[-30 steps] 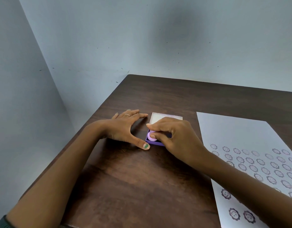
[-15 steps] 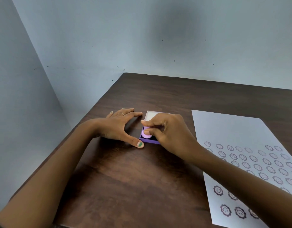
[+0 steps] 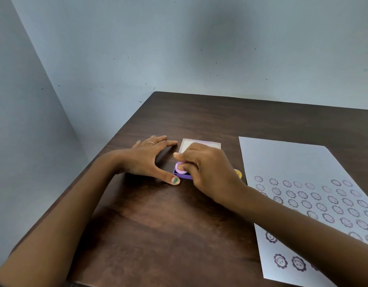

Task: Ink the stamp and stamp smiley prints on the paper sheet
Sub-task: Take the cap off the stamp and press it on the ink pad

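Observation:
My right hand [image 3: 208, 172] pinches a small round lilac stamp [image 3: 181, 170] and holds it down on the purple ink pad [image 3: 182, 176], most of which is hidden under the hand. The pad's open white lid [image 3: 187, 145] stands behind it. My left hand [image 3: 146, 159] lies flat on the table just left of the pad, fingers spread, thumb tip touching the pad's front left corner. The white paper sheet [image 3: 282, 162] lies to the right, with several rows of purple smiley prints on its near half.
The dark wooden table [image 3: 158, 224] sits in a corner of pale blue walls; its left edge runs close to my left forearm. A small yellow round object [image 3: 238, 173] peeks out between my right hand and the sheet.
The stamp stays pressed on the pad under my right hand, with only a slight shift of the fingers. My left hand has not moved. The view shifted a little.

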`<state>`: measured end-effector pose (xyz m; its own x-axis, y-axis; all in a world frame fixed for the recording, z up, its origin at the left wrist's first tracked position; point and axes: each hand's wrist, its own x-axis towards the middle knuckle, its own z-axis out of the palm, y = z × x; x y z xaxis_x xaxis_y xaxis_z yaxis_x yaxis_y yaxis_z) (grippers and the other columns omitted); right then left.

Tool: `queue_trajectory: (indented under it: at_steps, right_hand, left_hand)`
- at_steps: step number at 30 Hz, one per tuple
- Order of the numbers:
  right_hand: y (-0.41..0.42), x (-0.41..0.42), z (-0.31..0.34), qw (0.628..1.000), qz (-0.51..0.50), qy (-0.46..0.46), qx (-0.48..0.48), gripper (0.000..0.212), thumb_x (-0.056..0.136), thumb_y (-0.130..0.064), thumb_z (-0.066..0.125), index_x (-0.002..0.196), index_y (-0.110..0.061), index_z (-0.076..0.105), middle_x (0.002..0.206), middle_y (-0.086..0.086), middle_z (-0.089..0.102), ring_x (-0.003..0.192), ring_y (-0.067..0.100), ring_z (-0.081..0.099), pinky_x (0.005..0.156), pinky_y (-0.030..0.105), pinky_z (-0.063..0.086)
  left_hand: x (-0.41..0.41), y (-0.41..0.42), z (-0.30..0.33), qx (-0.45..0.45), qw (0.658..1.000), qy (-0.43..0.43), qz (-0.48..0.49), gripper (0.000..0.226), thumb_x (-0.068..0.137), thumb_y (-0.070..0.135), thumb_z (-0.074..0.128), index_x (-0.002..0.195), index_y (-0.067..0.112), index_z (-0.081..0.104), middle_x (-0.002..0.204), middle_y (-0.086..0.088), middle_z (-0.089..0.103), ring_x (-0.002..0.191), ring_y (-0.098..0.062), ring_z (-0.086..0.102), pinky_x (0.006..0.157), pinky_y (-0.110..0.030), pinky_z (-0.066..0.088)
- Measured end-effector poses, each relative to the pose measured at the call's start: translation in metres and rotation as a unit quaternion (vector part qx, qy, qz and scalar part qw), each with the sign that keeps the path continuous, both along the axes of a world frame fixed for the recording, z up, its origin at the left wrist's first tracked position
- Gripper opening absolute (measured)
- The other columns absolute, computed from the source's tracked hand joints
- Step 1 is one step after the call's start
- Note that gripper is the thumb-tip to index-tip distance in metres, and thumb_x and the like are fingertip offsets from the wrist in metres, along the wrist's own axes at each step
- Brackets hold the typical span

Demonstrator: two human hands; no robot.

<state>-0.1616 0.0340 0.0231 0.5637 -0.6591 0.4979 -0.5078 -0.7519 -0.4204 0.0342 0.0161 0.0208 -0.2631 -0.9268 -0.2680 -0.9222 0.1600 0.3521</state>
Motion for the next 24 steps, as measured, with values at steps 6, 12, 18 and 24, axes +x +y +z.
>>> queue_trajectory:
  at_steps: [6,12,18,24]
  right_hand:
    - [-0.0010,0.0017,0.0015,0.999,-0.020,-0.029,0.018,0.020,0.081,-0.008,0.063,0.100,-0.007,0.069,0.094,0.012,0.072,0.084,0.023,0.064,0.078,0.039,0.052]
    - [-0.0074,-0.0012,0.0069,0.997,-0.029,-0.025,0.067,0.023,0.078,-0.010,0.067,0.101,-0.012,0.070,0.100,0.008,0.073,0.084,0.011,0.062,0.075,0.012,0.044]
    - [-0.0006,0.0048,0.0048,0.999,-0.031,-0.008,0.025,0.020,0.079,-0.007,0.064,0.098,-0.008,0.069,0.094,0.012,0.072,0.084,0.023,0.063,0.079,0.038,0.051]
    - [0.0002,0.0039,0.0071,0.999,-0.029,0.005,0.033,0.021,0.077,-0.007,0.066,0.098,-0.009,0.070,0.097,0.011,0.072,0.086,0.021,0.063,0.080,0.032,0.049]
  left_hand:
    - [-0.0011,0.0002,0.0009,0.000,1.000,0.002,0.003,0.108,0.054,0.076,0.064,0.142,0.047,0.008,0.159,0.006,-0.003,0.144,-0.015,-0.012,0.116,-0.047,-0.006]
    - [-0.0015,0.0008,0.0017,0.005,1.000,0.000,0.004,0.111,0.051,0.078,0.062,0.143,0.047,0.007,0.159,0.007,-0.004,0.143,-0.016,-0.014,0.116,-0.046,-0.006]
    - [-0.0008,-0.0001,-0.0002,0.001,1.000,0.005,0.010,0.113,0.047,0.078,0.062,0.142,0.048,0.009,0.158,0.008,-0.003,0.143,-0.014,-0.013,0.114,-0.043,-0.005]
    - [-0.0014,0.0007,-0.0005,-0.001,1.000,0.012,0.011,0.113,0.047,0.078,0.063,0.142,0.047,0.011,0.158,0.009,-0.002,0.143,-0.013,-0.012,0.116,-0.044,-0.004]
